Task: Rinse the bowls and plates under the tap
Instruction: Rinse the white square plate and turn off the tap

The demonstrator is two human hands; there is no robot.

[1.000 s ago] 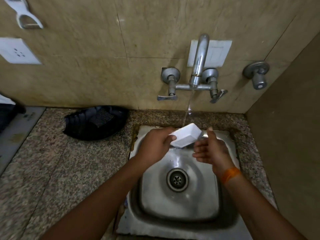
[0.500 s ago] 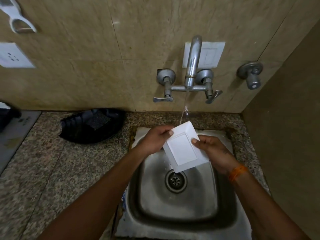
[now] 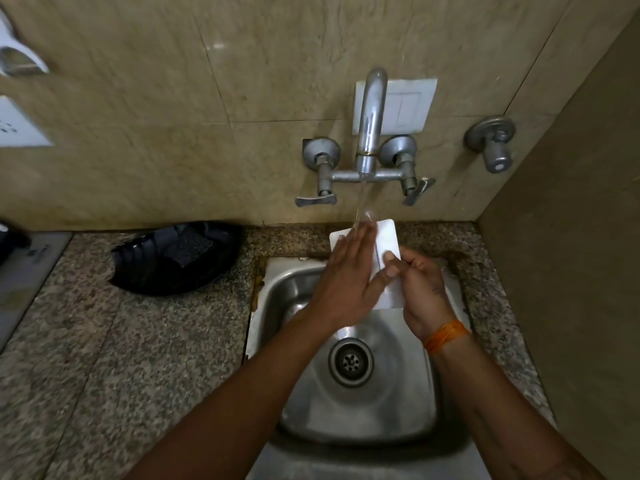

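A: What's the setting?
B: A beige tiled wall (image 3: 242, 98) behind a speckled granite counter (image 3: 104, 341), with a steel sink (image 3: 363, 403) sunk into it and a wall tap (image 3: 370, 119) running a thin stream of water (image 3: 360, 202).

A: Where's the dish?
B: A white square plate (image 3: 388, 237) is held tilted over the back of the sink, its top edge right under the stream.

A: How is it gripped?
B: The right hand (image 3: 422, 289) grasps its right edge, thumb curled over the face. The left hand (image 3: 346, 282) lies flat on the face with fingers straight, fingertips up where the water lands; it clasps nothing.

A: What's around that grip?
B: The drain (image 3: 350, 362) sits below the hands, toward the person. Well off to the left, a black tray (image 3: 145, 271) rests on the counter against the wall, a dark scrub pad (image 3: 190, 245) in it. An orange thread band (image 3: 446, 336) circles the right wrist.
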